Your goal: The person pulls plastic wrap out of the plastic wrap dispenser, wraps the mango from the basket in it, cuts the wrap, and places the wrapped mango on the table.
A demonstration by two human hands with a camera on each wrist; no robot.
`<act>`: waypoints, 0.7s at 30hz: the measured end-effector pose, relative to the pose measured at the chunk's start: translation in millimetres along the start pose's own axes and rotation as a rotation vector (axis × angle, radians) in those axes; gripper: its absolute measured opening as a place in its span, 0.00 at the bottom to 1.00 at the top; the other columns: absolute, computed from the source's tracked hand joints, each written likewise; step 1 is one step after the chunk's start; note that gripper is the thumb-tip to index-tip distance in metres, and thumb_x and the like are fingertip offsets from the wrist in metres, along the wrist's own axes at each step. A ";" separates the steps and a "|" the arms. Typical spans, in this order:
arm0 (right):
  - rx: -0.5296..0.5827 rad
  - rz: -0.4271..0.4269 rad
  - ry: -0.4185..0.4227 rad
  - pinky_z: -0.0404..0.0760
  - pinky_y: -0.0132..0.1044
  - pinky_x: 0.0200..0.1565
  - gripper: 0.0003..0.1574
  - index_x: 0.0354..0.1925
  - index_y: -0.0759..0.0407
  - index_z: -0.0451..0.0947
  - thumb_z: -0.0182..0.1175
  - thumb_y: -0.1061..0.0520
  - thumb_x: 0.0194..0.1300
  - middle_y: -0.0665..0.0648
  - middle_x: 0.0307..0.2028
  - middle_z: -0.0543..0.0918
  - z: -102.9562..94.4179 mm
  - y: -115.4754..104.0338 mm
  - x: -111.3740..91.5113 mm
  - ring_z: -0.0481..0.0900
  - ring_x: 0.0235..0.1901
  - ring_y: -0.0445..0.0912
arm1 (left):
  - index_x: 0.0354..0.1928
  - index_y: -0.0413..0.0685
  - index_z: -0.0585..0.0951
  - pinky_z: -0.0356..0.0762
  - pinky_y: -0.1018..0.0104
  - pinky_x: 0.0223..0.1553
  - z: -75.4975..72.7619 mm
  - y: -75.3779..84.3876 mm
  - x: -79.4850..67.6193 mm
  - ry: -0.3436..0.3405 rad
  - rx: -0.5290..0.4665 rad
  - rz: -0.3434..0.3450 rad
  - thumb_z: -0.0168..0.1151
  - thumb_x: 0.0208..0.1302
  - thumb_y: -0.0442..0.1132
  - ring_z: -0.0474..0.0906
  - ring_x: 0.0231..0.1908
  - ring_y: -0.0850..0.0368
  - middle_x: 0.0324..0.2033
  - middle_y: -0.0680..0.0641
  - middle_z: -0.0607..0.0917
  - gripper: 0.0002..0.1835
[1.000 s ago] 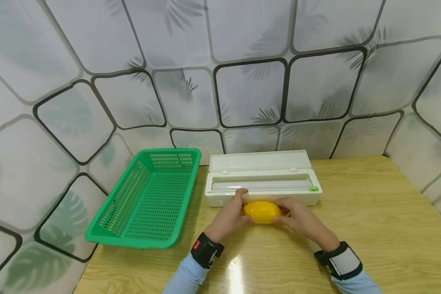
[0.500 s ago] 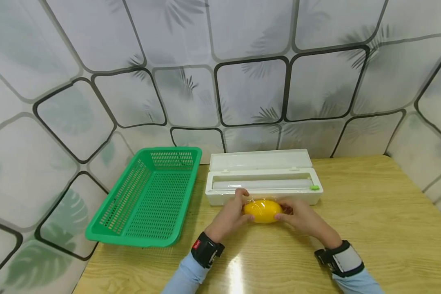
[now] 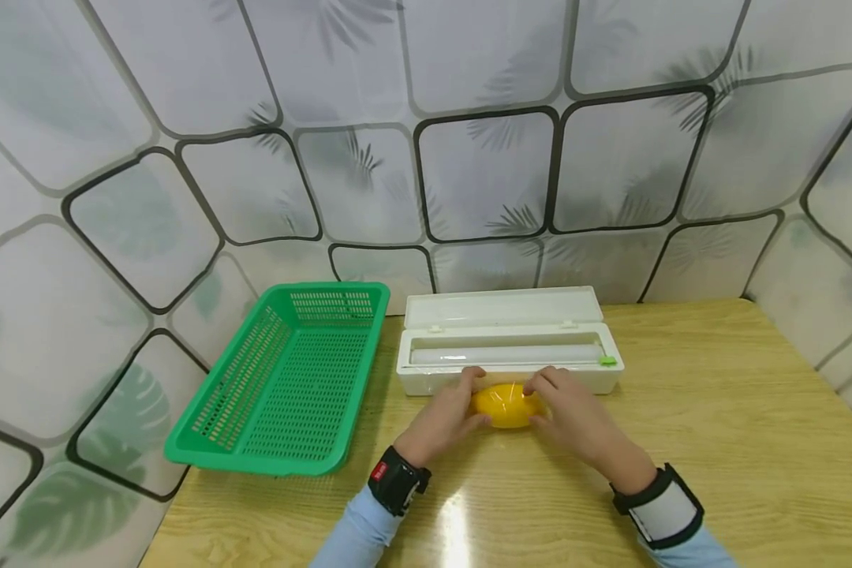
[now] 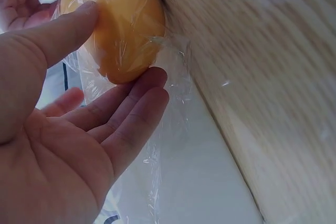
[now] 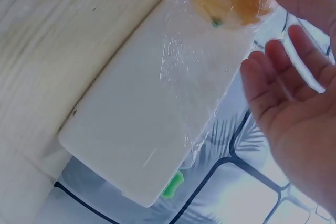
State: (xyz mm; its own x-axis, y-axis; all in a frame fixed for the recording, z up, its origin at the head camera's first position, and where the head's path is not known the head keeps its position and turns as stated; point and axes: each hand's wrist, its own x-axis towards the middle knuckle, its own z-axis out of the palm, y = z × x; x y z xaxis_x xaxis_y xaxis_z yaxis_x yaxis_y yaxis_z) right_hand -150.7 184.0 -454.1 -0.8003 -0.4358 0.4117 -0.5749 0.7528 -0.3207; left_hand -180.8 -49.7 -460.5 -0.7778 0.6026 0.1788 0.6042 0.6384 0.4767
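Note:
A smooth yellow oval fruit [image 3: 506, 406], like a mango, lies between my hands, close against the front of an open white cling film dispenser [image 3: 417, 384]. Clear film [image 4: 179, 72] covers it and hangs creased around it in the left wrist view. My left hand [image 3: 440, 422] holds the fruit's left end, thumb on one side and fingertips at the other. At the right end my right hand [image 3: 582, 422] has its fingers over the far side and its thumb on the near side. The right wrist view shows a green spot [image 5: 216, 22] on the fruit under the film.
The dispenser's lid [image 3: 500, 310] is raised toward the wall, with a white film roll [image 3: 504, 355] inside and a green slider [image 3: 607, 361] at its right end. A green plastic basket [image 3: 177, 451] stands on the left of the wooden table [image 3: 717, 426].
My right hand has shifted up and over the fruit's right end, its fingers now showing on top. The left hand and the fruit stay nearly in place.

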 end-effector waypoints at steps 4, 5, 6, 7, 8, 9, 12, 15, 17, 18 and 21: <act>-0.029 -0.098 0.015 0.79 0.50 0.52 0.29 0.45 0.61 0.78 0.78 0.68 0.44 0.58 0.48 0.80 4.5 -0.3 -1.8 0.78 0.48 0.54 | 0.64 0.42 0.60 0.79 0.68 0.45 0.1 1.8 1.3 0.004 -0.013 -0.015 0.69 0.63 0.40 0.81 0.42 0.55 0.44 0.42 0.84 0.34; -0.025 -0.095 0.008 0.79 0.51 0.53 0.30 0.47 0.62 0.78 0.78 0.68 0.45 0.59 0.49 0.80 5.3 0.0 -2.7 0.78 0.49 0.55 | 0.64 0.42 0.60 0.79 0.67 0.45 0.0 2.5 1.6 0.006 -0.011 -0.017 0.69 0.63 0.40 0.81 0.42 0.55 0.44 0.42 0.85 0.34; -0.023 -0.085 -0.003 0.78 0.52 0.54 0.31 0.49 0.63 0.78 0.77 0.68 0.45 0.60 0.51 0.80 5.9 0.6 -3.6 0.78 0.51 0.56 | 0.64 0.42 0.60 0.79 0.67 0.46 0.3 2.8 1.8 0.007 -0.006 -0.019 0.69 0.63 0.40 0.81 0.43 0.55 0.44 0.42 0.85 0.34; -0.019 -0.070 -0.015 0.78 0.52 0.55 0.31 0.51 0.64 0.77 0.77 0.68 0.47 0.62 0.52 0.79 6.2 1.0 -4.6 0.78 0.52 0.57 | 0.63 0.42 0.60 0.79 0.66 0.47 0.6 3.3 1.8 0.006 -0.005 -0.022 0.69 0.63 0.40 0.81 0.43 0.54 0.45 0.42 0.85 0.34; -0.016 -0.055 -0.027 0.78 0.53 0.55 0.32 0.52 0.66 0.77 0.76 0.68 0.48 0.63 0.53 0.79 6.6 1.6 -5.4 0.77 0.53 0.58 | 0.63 0.42 0.60 0.79 0.66 0.47 0.7 3.7 2.1 0.005 -0.003 -0.022 0.69 0.64 0.40 0.82 0.44 0.54 0.45 0.42 0.85 0.33; -0.014 -0.039 -0.040 0.77 0.53 0.56 0.33 0.54 0.67 0.76 0.76 0.68 0.49 0.64 0.54 0.78 6.7 2.0 -5.9 0.77 0.54 0.58 | 0.63 0.42 0.60 0.79 0.65 0.48 0.8 4.1 2.3 0.004 0.000 -0.021 0.69 0.64 0.40 0.82 0.45 0.53 0.46 0.41 0.85 0.33; -0.005 -0.007 -0.061 0.76 0.54 0.57 0.35 0.56 0.68 0.75 0.75 0.67 0.50 0.65 0.56 0.77 7.3 3.2 -6.4 0.76 0.56 0.60 | 0.62 0.42 0.61 0.79 0.63 0.51 1.6 3.7 3.1 0.003 0.017 -0.005 0.68 0.64 0.39 0.81 0.48 0.52 0.49 0.40 0.84 0.32; 0.014 0.012 -0.068 0.76 0.54 0.58 0.36 0.57 0.69 0.75 0.76 0.67 0.49 0.66 0.56 0.77 7.9 3.7 -6.0 0.76 0.56 0.60 | 0.61 0.41 0.63 0.79 0.63 0.52 2.3 3.4 3.5 0.021 0.052 0.038 0.68 0.64 0.39 0.81 0.48 0.51 0.49 0.39 0.83 0.30; 0.023 0.021 -0.071 0.76 0.54 0.58 0.37 0.57 0.69 0.74 0.76 0.68 0.48 0.66 0.57 0.77 8.4 3.7 -5.5 0.76 0.57 0.60 | 0.59 0.41 0.65 0.80 0.62 0.50 2.8 4.3 2.6 0.044 0.105 0.048 0.69 0.63 0.40 0.82 0.46 0.51 0.48 0.40 0.84 0.29; 0.027 0.024 -0.073 0.76 0.54 0.58 0.38 0.57 0.69 0.74 0.76 0.68 0.48 0.66 0.57 0.77 8.6 3.6 -5.3 0.76 0.57 0.60 | 0.58 0.41 0.65 0.81 0.63 0.47 3.0 5.5 1.6 0.056 0.144 0.041 0.70 0.62 0.41 0.82 0.45 0.51 0.47 0.40 0.84 0.29; 0.033 0.024 -0.071 0.75 0.54 0.58 0.37 0.56 0.69 0.74 0.76 0.69 0.47 0.66 0.56 0.77 9.2 2.9 -4.3 0.76 0.56 0.60 | 0.58 0.43 0.68 0.82 0.63 0.35 2.1 12.5 -2.2 0.105 0.272 -0.016 0.72 0.61 0.44 0.82 0.41 0.50 0.43 0.42 0.83 0.30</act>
State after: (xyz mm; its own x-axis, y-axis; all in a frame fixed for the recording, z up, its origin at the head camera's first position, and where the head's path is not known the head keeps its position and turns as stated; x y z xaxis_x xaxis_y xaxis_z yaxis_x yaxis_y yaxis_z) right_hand -150.5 183.4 -464.6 -0.8233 -0.4523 0.3428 -0.5597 0.7472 -0.3584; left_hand -171.2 -42.0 -456.8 -0.7929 0.5473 0.2680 0.6047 0.7612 0.2345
